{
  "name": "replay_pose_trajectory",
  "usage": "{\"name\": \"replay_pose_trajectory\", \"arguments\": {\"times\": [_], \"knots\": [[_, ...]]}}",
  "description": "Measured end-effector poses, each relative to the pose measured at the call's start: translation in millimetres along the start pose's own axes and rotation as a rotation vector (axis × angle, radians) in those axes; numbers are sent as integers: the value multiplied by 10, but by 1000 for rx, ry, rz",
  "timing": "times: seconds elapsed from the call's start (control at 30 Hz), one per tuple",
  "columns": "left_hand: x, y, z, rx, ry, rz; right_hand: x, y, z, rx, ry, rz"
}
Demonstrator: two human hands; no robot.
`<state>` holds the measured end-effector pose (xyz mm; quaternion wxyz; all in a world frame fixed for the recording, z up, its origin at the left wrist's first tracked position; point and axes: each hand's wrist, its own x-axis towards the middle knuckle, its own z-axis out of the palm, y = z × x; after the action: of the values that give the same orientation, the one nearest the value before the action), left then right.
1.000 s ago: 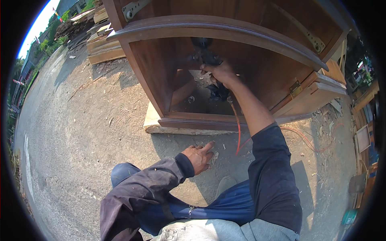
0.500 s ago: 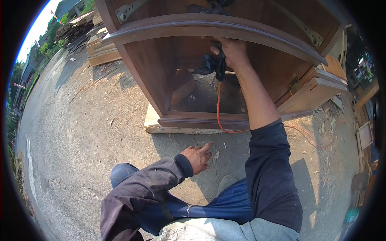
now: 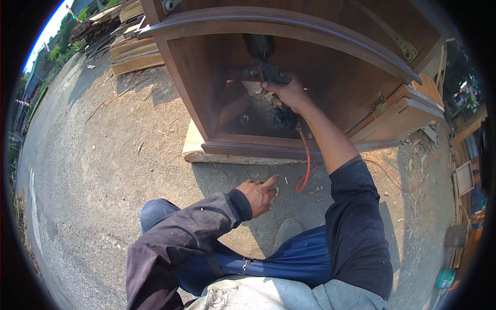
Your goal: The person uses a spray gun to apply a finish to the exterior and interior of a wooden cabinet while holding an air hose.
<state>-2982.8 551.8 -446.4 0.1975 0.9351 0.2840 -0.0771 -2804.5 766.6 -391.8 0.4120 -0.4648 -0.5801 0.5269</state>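
My right hand (image 3: pixel 295 96) is wrapped round the grip of a black spray gun (image 3: pixel 275 74), inside the lower compartment of a brown wooden cabinet (image 3: pixel 181 77). A dark cup (image 3: pixel 260 47) sits at the gun's far end, in the compartment's shadow. Something black and crumpled (image 3: pixel 285 117) hangs round the lower end of the grip. From there an orange air hose (image 3: pixel 308 160) loops down over the cabinet's front edge. My left hand (image 3: pixel 257 196) is held low over the ground before the cabinet, holding nothing, its index finger stretched out and the others loosely bent.
The cabinet rests on a rough timber board (image 3: pixel 248 157). At its right a hinged door (image 3: pixel 395 124) stands swung out. A shelf rail crosses above my right hand. Stacked planks (image 3: pixel 137 54) lie at the far left, and wood pieces line the right side.
My right hand has lowered the spray gun from under the rail into the compartment, bringing its dark cup into sight. The hose now hangs in a loop. My left hand has shifted slightly right.
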Motion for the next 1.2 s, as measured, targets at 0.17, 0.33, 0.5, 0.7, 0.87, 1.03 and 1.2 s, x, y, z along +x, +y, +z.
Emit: {"name": "replay_pose_trajectory", "arguments": {"times": [0.17,0.33,0.5,0.7,0.87,1.03,1.2], "knots": [[-37,8,-9,-1,32,-2,-76,322,53,-110,-4,97],[-39,9,-49,-18,32,6,-186,422,91,-296,-61,188],[-55,-8,-46,-2,19,0,-301,246,271,-331,-124,218],[-28,10,-91,11,27,4,-161,62,188,-167,-75,109],[-69,-34,-34,13,52,-3,-110,-362,151,-22,-19,-5],[-40,-27,-17,10,36,-10,-199,-787,82,155,7,-185],[-26,-42,42,28,26,-14,-165,-917,62,431,-1,-467]]}}
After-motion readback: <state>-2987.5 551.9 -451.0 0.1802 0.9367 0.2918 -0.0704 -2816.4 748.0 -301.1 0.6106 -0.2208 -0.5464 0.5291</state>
